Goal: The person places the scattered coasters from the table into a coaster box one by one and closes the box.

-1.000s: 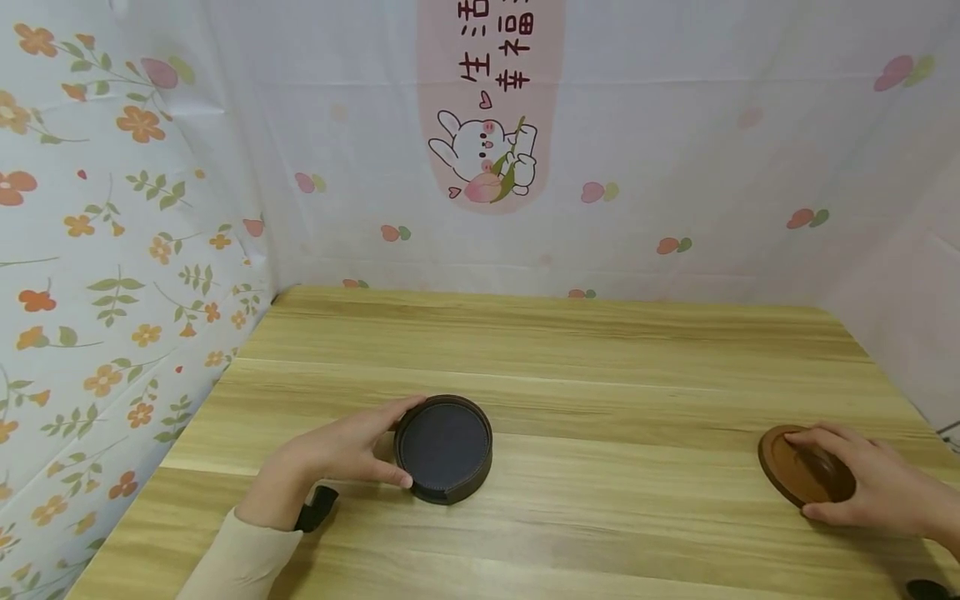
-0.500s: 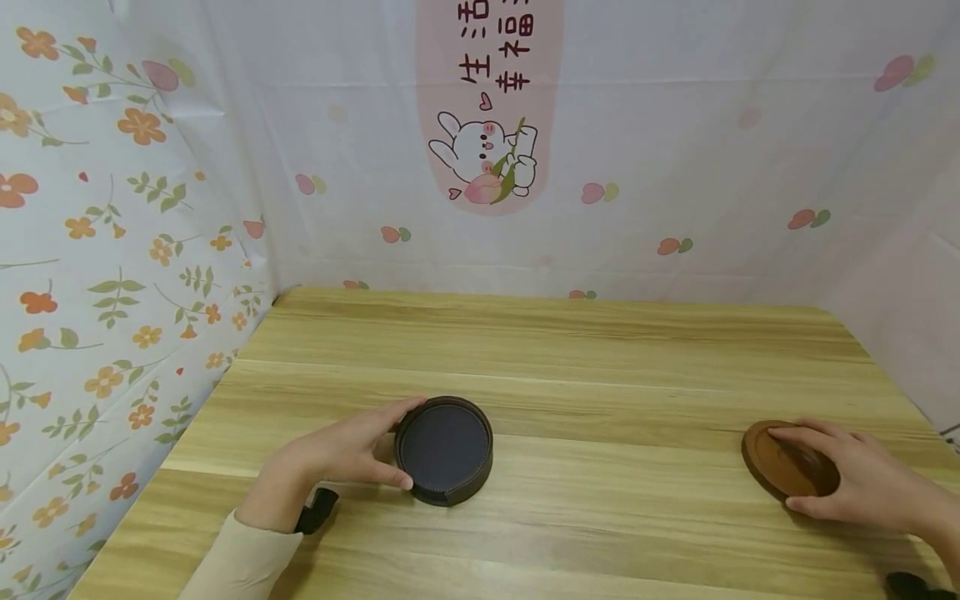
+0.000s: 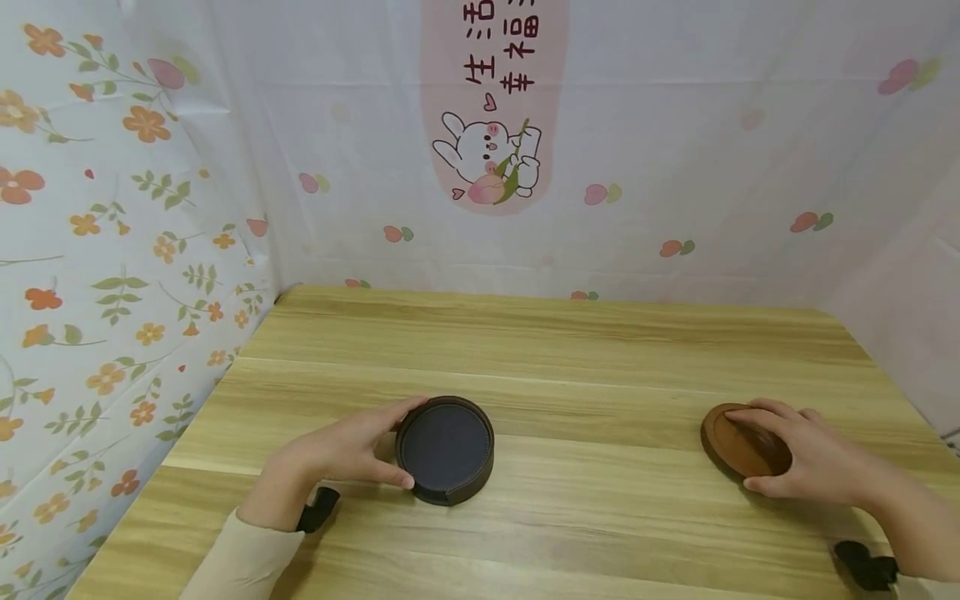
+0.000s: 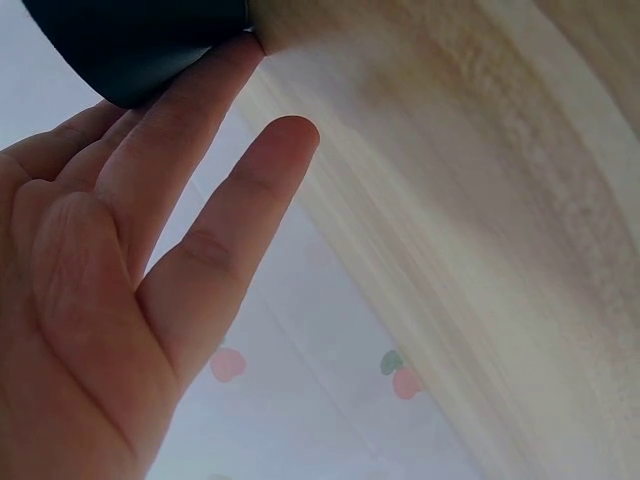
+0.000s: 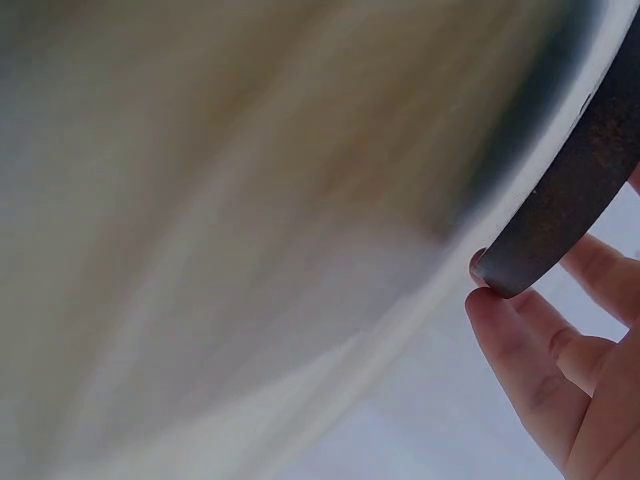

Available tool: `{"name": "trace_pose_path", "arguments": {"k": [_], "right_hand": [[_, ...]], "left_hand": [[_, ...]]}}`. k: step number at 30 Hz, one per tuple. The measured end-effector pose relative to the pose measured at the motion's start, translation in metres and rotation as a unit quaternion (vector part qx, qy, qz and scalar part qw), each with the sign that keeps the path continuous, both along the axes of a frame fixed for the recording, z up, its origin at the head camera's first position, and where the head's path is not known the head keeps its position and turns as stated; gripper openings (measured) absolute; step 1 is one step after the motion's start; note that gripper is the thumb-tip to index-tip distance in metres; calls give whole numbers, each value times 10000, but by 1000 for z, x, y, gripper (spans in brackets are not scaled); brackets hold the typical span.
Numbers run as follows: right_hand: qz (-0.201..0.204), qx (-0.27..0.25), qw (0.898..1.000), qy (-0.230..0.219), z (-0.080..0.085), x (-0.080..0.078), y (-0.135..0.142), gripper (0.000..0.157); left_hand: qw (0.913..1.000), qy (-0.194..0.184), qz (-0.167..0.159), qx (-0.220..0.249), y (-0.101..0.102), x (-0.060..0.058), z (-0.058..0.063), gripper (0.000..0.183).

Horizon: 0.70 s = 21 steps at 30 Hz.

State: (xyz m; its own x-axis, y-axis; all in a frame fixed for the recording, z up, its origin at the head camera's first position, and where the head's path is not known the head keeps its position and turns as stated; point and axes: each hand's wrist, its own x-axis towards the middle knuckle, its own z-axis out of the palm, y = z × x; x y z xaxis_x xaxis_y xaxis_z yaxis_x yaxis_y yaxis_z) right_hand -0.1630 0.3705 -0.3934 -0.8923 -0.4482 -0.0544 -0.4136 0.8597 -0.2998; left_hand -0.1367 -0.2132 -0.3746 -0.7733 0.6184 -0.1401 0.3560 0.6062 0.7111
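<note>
In the head view, a round black holder (image 3: 446,450) with a raised, stitched rim and a notch in front sits on the table left of centre. My left hand (image 3: 348,446) holds it at its left side, fingers at the back rim and thumb near the front. The left wrist view shows fingers touching the dark holder (image 4: 140,40); the thumb looks apart from it there. To the right, my right hand (image 3: 806,458) grips a round brown wooden coaster (image 3: 731,442) by its edges, thumb in front. Its thick dark edge (image 5: 575,180) shows tilted in the right wrist view.
Both things are over a wood-grain table (image 3: 585,517). Behind it hangs a white cloth (image 3: 337,125) with a rabbit print, and a flower-patterned cloth (image 3: 135,250) closes the left side. Black straps (image 3: 862,567) are at the wrists.
My right hand has carried the brown coaster left and slightly away from me across the right side of the table. The left hand and the black holder stay in place.
</note>
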Motion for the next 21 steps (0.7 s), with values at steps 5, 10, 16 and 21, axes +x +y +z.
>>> {"name": "trace_pose_path", "arguments": {"k": [5, 10, 16, 21], "right_hand": [[96, -68, 9999, -57, 7, -8, -19, 84], [168, -115, 9996, -191, 13, -14, -37, 84], [297, -129, 9992, -237, 17, -21, -59, 84], [363, -166, 9989, -246, 21, -26, -73, 83]], "left_hand": [[9999, -116, 95, -14, 1, -1, -1, 105], [9998, -170, 67, 41, 2, -1, -1, 104], [9999, -125, 65, 9, 1, 1, 0, 103], [9999, -115, 62, 11, -1, 1, 1, 103]]}}
